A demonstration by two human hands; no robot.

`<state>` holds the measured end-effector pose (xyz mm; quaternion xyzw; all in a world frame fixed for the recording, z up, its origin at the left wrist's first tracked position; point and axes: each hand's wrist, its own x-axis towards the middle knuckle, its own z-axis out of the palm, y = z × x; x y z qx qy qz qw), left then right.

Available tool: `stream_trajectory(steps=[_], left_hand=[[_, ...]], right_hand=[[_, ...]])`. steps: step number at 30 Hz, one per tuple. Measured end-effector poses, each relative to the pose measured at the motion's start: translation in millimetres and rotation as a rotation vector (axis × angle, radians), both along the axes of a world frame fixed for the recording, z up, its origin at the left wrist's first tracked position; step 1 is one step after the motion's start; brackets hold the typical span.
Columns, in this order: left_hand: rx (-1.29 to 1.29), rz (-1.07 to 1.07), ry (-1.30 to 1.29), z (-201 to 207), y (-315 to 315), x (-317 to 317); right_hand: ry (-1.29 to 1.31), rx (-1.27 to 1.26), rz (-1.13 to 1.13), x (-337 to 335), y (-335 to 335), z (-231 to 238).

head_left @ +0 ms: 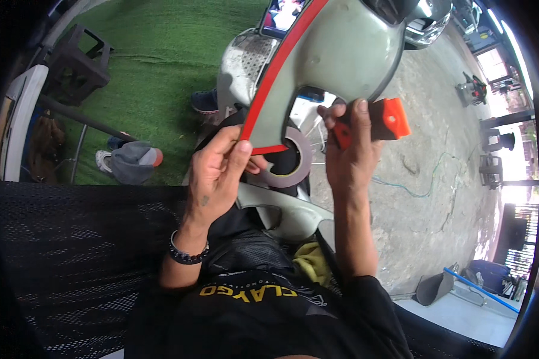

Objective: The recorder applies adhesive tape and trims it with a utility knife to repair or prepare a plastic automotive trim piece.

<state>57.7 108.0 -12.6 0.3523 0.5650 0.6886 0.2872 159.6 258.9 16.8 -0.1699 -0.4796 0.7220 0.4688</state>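
My left hand (218, 170) pinches the near end of a curved grey-green car trim panel (341, 51) between thumb and fingers. A red tape strip (273, 69) runs along the panel's left edge and turns along its short near end. Just behind that end, by my left fingertips, is a roll of tape (305, 158); whether those fingers hold it is unclear. To the right of the panel, my right hand (354, 140) is closed around an orange-and-black hand tool (395, 118), whose exact kind does not show. Its orange end points right, away from the panel.
A second grey-green panel (296, 218) lies across my lap, with a yellow cloth (312, 262) beside it. Beyond stands a white perforated seat (242, 66) with a phone (280, 17). A dark stool (81, 63) is on green turf at left; concrete floor (425, 161) lies right.
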Motion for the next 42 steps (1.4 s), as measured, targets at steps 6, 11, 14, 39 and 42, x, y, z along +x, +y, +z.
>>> stream_trajectory(steps=[6,11,14,39,42], left_hand=[[0.044,0.098,-0.048,1.4,0.7,4.4],[0.046,0.134,-0.054,-6.8,6.1,3.1],[0.060,0.180,-0.059,-9.0,13.2,5.1],[0.053,0.275,0.272,3.2,-2.2,6.2],[0.091,0.314,0.275,-2.2,-4.3,5.8]], right_hand=[[0.032,-0.012,0.030,-0.2,-2.8,-4.7],[0.019,0.078,0.040,2.0,-2.5,-10.6],[0.020,0.069,0.016,6.1,-1.9,-14.4],[0.024,0.061,0.140,26.9,-22.8,-24.4],[-0.009,0.069,0.112,27.3,-32.8,-19.1]])
